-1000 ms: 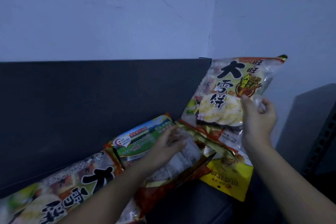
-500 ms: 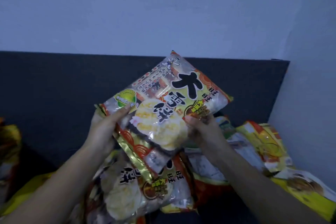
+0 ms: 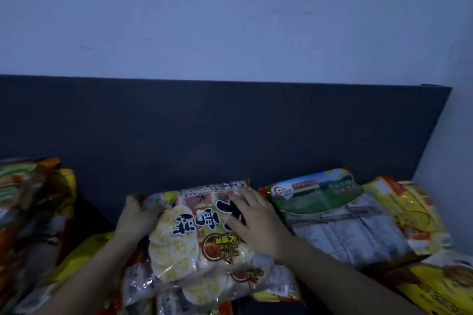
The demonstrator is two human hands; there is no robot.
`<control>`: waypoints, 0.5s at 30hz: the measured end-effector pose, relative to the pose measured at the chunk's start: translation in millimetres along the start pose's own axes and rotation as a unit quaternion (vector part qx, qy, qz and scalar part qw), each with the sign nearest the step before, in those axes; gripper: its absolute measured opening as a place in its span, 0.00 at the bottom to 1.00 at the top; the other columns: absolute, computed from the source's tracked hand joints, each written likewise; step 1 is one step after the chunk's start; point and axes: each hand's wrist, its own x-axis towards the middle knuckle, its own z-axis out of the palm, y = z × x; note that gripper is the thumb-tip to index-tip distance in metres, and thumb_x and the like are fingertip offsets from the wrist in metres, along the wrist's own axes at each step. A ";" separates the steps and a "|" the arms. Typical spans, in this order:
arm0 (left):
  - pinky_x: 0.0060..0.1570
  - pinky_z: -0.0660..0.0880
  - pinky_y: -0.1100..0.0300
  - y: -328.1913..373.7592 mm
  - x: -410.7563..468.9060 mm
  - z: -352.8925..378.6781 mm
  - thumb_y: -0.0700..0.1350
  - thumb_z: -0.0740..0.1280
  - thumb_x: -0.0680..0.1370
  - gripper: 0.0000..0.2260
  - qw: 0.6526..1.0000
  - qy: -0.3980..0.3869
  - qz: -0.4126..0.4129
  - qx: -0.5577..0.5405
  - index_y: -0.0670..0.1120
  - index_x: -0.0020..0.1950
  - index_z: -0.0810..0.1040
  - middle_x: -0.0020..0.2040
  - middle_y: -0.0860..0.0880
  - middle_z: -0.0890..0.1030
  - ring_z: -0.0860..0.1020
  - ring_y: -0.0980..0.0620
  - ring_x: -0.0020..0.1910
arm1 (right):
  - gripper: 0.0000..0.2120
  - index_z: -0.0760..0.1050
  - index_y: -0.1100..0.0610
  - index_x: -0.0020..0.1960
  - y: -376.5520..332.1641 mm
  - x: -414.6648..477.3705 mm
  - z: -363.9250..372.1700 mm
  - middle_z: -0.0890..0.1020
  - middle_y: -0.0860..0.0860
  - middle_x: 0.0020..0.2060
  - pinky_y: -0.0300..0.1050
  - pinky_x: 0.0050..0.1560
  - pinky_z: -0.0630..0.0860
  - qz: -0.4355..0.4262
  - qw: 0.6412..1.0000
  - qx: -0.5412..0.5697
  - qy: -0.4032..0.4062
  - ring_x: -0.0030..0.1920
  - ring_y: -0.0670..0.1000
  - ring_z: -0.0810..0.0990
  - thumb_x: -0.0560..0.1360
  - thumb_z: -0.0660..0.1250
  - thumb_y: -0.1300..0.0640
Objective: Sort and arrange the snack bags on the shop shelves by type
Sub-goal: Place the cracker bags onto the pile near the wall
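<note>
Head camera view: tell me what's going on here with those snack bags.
A person is sorting snack bags on a dark shelf. The left hand grips the left edge of a rice cracker bag, and the right hand lies flat on top of it. The bag lies on other bags that look like the same kind. A green-printed bag and yellow bags lie to its right, and another pile sits at the far left.
</note>
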 end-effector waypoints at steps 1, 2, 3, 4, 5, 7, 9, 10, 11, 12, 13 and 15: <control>0.56 0.73 0.47 2.9 0.2 4.6 0.51 0.73 0.71 0.25 0.997 0.018 0.013 0.081 0.39 0.61 0.71 0.61 0.38 0.76 0.75 0.38 0.58 | 0.49 0.54 0.50 0.76 -0.2 0.6 1.6 0.53 0.50 0.76 0.50 0.74 0.48 0.012 1.000 -0.006 -0.017 0.76 0.50 0.48 0.62 0.30 0.28; 0.57 0.71 0.46 9.1 -1.4 7.6 0.52 0.71 0.72 0.23 0.986 0.045 0.024 0.158 0.39 0.61 0.71 0.61 0.37 0.74 0.73 0.36 0.60 | 0.49 0.54 0.51 0.76 -1.5 0.3 -0.2 0.53 0.50 0.76 0.50 0.74 0.47 0.017 1.000 -0.006 -0.023 0.76 0.50 0.47 0.62 0.29 0.29; 0.59 0.69 0.45 19.2 -6.1 9.3 0.51 0.70 0.73 0.23 0.974 0.063 0.044 0.211 0.40 0.63 0.71 0.63 0.37 0.72 0.70 0.36 0.62 | 0.46 0.55 0.51 0.76 -0.9 -0.1 -2.5 0.54 0.50 0.76 0.50 0.74 0.47 0.018 1.000 -0.004 -0.022 0.76 0.50 0.48 0.66 0.32 0.30; 0.61 0.66 0.45 29.0 -10.7 11.4 0.49 0.69 0.73 0.24 0.965 0.071 0.076 0.242 0.41 0.65 0.70 0.65 0.38 0.70 0.68 0.36 0.65 | 0.40 0.58 0.52 0.75 0.3 -1.7 -7.6 0.57 0.51 0.75 0.49 0.73 0.48 0.011 1.000 -0.001 -0.019 0.75 0.51 0.51 0.71 0.37 0.32; 0.63 0.64 0.45 41.3 -18.4 14.3 0.49 0.70 0.73 0.26 0.955 0.070 0.122 0.263 0.42 0.68 0.68 0.67 0.38 0.69 0.66 0.37 0.67 | 0.32 0.62 0.54 0.73 3.8 -3.6 -13.1 0.62 0.52 0.73 0.48 0.72 0.52 0.005 1.000 0.022 -0.004 0.74 0.52 0.55 0.77 0.45 0.36; 0.64 0.64 0.46 62.7 -33.9 28.7 0.52 0.68 0.73 0.27 0.932 0.027 0.224 0.283 0.43 0.69 0.69 0.66 0.40 0.71 0.66 0.40 0.67 | 0.21 0.70 0.58 0.68 15.3 -10.8 -25.3 0.70 0.54 0.67 0.44 0.68 0.58 0.010 0.994 0.083 0.070 0.69 0.53 0.64 0.81 0.55 0.47; 0.63 0.66 0.48 86.0 -55.6 52.7 0.56 0.62 0.72 0.26 0.917 -0.044 0.297 0.263 0.45 0.67 0.72 0.64 0.44 0.75 0.70 0.43 0.65 | 0.16 0.74 0.60 0.61 34.0 -21.3 -38.5 0.74 0.54 0.59 0.41 0.65 0.61 0.024 0.983 0.101 0.149 0.63 0.52 0.69 0.80 0.58 0.52; 0.63 0.67 0.49 97.3 -67.7 66.8 0.60 0.59 0.70 0.28 0.912 -0.087 0.317 0.245 0.47 0.66 0.72 0.63 0.46 0.76 0.71 0.44 0.64 | 0.13 0.75 0.60 0.58 45.0 -27.9 -45.0 0.75 0.53 0.57 0.41 0.64 0.63 0.031 0.978 0.102 0.181 0.61 0.52 0.70 0.79 0.59 0.54; 0.62 0.67 0.51 108.0 -79.7 81.9 0.64 0.56 0.68 0.31 0.903 -0.131 0.332 0.238 0.48 0.65 0.72 0.61 0.48 0.76 0.72 0.46 0.63 | 0.12 0.75 0.60 0.58 59.0 -35.8 -50.4 0.75 0.53 0.56 0.43 0.64 0.66 0.053 0.971 0.101 0.209 0.61 0.52 0.70 0.79 0.60 0.54; 0.61 0.67 0.53 115.2 -89.5 100.0 0.69 0.52 0.66 0.35 0.888 -0.171 0.348 0.248 0.50 0.66 0.71 0.60 0.50 0.76 0.72 0.48 0.63 | 0.14 0.73 0.59 0.61 74.6 -44.8 -55.0 0.73 0.53 0.59 0.45 0.65 0.66 0.100 0.965 0.082 0.229 0.63 0.52 0.69 0.78 0.61 0.53; 0.62 0.65 0.54 122.0 -100.1 116.3 0.72 0.47 0.63 0.39 0.865 -0.209 0.357 0.284 0.51 0.66 0.69 0.60 0.50 0.76 0.71 0.49 0.63 | 0.19 0.70 0.58 0.65 95.0 -54.7 -55.7 0.70 0.53 0.63 0.48 0.67 0.65 0.173 0.954 0.041 0.240 0.67 0.53 0.66 0.78 0.62 0.50; 0.65 0.60 0.53 130.2 -120.1 145.6 0.75 0.46 0.62 0.41 0.812 -0.278 0.341 0.384 0.52 0.66 0.67 0.61 0.50 0.75 0.69 0.48 0.64 | 0.29 0.63 0.58 0.70 136.2 -81.8 -52.5 0.66 0.55 0.69 0.56 0.68 0.63 0.355 0.906 -0.016 0.228 0.70 0.57 0.62 0.75 0.63 0.43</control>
